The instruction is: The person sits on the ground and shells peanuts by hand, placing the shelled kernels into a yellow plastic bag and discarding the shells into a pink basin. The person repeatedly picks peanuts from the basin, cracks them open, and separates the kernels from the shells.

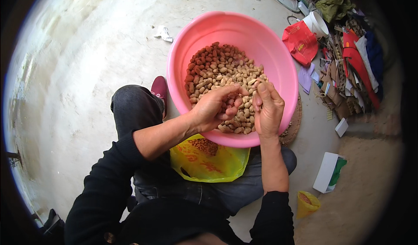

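Observation:
A pink plastic basin [228,24] holds many unshelled peanuts [225,70], tinted redder at its far left. Over its near part, my left hand [217,106] is cupped around several shelled peanut kernels [229,103]. To its right, my right hand [268,106] has thumb and fingers pinched together at what looks like a peanut or piece of shell, mostly hidden by the fingertips. A yellow plastic bag [222,166] with red print lies across my lap, under the basin's near rim, with reddish kernels [204,146] in it.
Right of the basin are a woven round mat [295,121], a red bag [300,43], a white bucket [316,24] and stacked flattened cardboard [336,78]. Nearer me stand a white box [325,171] and a small yellow bag of kernels [307,204]. Crumpled paper [163,33] lies left.

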Motion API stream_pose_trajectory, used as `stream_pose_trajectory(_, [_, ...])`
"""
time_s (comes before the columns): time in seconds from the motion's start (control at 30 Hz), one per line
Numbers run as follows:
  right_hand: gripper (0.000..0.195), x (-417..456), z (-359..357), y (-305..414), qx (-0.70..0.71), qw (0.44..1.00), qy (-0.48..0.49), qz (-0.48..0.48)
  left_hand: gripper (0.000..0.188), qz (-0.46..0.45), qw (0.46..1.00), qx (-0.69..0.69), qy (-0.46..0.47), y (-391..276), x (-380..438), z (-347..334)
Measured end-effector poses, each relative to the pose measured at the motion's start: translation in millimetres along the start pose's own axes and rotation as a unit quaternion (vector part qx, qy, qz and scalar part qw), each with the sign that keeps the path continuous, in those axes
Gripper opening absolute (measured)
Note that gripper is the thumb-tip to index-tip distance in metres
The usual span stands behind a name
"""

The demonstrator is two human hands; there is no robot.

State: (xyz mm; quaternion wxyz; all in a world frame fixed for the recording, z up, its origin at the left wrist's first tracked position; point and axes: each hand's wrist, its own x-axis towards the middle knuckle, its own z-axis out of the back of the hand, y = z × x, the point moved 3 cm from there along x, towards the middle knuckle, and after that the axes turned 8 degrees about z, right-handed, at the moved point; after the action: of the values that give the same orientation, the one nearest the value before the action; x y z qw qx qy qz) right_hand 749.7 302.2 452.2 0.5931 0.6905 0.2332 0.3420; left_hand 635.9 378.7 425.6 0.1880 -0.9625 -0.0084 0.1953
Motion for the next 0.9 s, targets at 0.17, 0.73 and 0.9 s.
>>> stream_pose_trajectory(0.17, [0.017, -10.1, -21.6, 17.3, -0.303, 0.906, 0.068, 0.286, 0.021, -0.032, 0.999, 0.01, -0.024, 1.0, -0.4, 3.5])
stream_pose_trajectory(0.73, [0.019, 35.2, 4.2, -30.1, 0.257, 0.914, 0.041, -0.312, 0.023, 0.05, 0.997, 0.033, 0.041, 15.9, -8.4, -7.4])
stream_pose_trajectory(0.9, [0.021, 67.3, -24.6, -61.0, -0.351, 0.906, 0.223, -0.079, 0.02, 0.071, 0.995, 0.058, 0.033, 21.2, -6.0, -4.8])
